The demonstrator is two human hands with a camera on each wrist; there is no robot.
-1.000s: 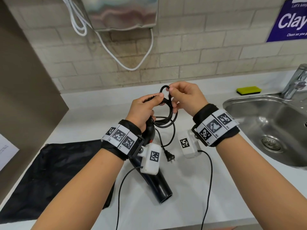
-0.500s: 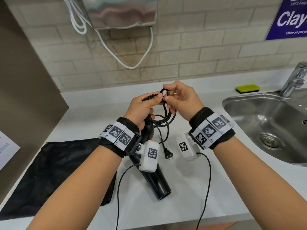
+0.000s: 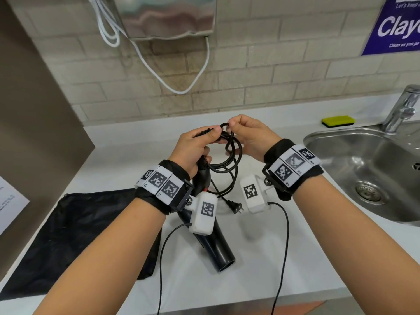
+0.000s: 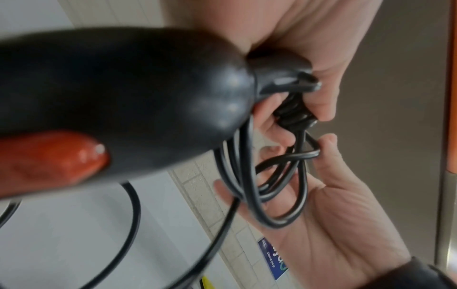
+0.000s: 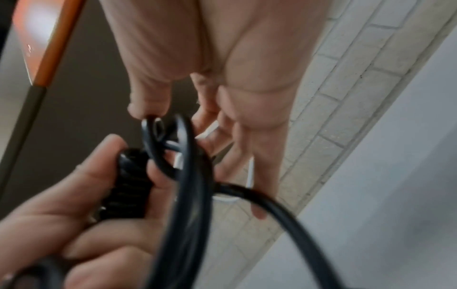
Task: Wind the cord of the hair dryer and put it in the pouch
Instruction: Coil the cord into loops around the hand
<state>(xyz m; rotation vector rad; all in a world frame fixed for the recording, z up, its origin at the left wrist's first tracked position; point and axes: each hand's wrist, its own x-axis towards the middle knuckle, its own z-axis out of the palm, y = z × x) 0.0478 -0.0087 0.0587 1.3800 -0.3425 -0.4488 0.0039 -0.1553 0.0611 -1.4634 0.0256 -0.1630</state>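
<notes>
A black hair dryer (image 3: 214,246) with a red switch (image 4: 54,156) points its barrel down at the white counter (image 3: 261,264), handle end up. My left hand (image 3: 197,148) grips the ribbed cord end (image 5: 131,185) at the handle together with several coils of black cord (image 3: 227,160). My right hand (image 3: 247,137) pinches a small loop of cord (image 4: 291,156) between thumb and forefinger just beside the left thumb. The plug (image 3: 236,208) hangs loose below the coils. The black pouch (image 3: 75,230) lies flat on the counter at the left.
A steel sink (image 3: 368,169) and tap (image 3: 404,108) sit at the right, with a yellow sponge (image 3: 338,120) behind. A steel dispenser (image 3: 168,17) with white cables hangs on the tiled wall. A brown panel (image 3: 34,110) closes the left side.
The hands have stayed close together above the dryer. The right hand has kept its pinch on the small loop, holding it at the left thumb, and the coils hang a little fuller.
</notes>
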